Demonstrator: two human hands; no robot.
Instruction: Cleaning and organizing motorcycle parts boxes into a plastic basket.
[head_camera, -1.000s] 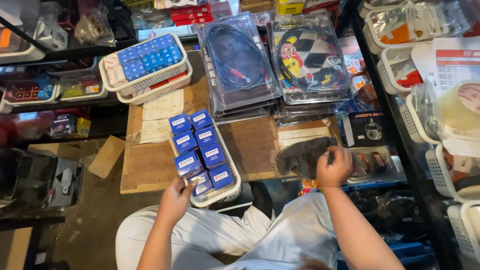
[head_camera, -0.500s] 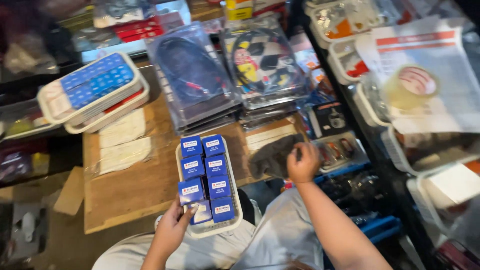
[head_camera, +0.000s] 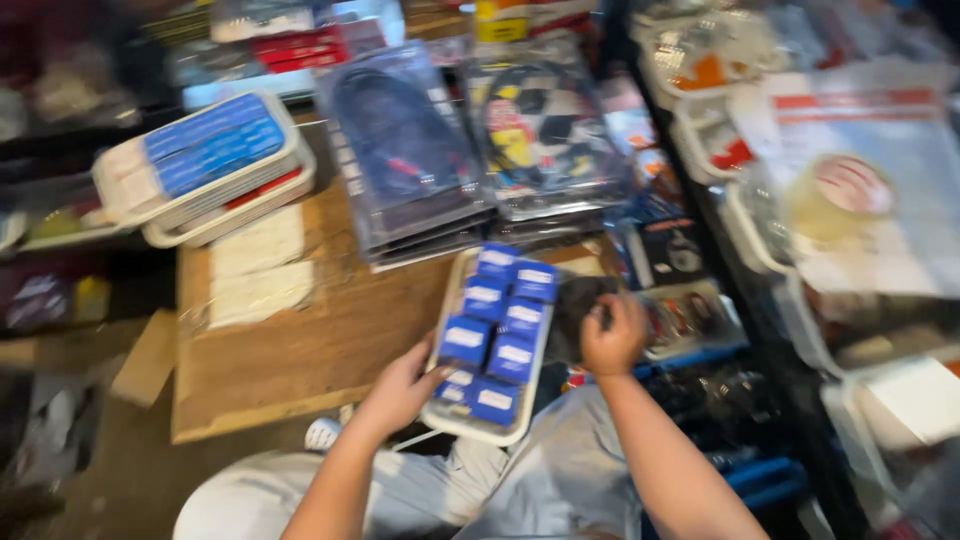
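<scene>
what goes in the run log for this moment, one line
left hand on white tray edge | tray holds blue boxes | right hand grips dark bag | wooden board underneath

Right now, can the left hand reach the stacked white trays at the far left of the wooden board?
Probably yes. The left hand rests on the near white tray of blue boxes, and bare wooden board lies between it and the stacked trays; nothing blocks the way.

A small shop or stockroom for packaged goods is being shown. Sealed blister packs (head_camera: 410, 160) are being kept in stacks on a wooden board (head_camera: 320, 340), identical blue boxes (head_camera: 500, 330) are being held in white trays (head_camera: 205, 190), and crowded baskets of wrapped stock (head_camera: 720, 140) are being stored alongside.
</scene>
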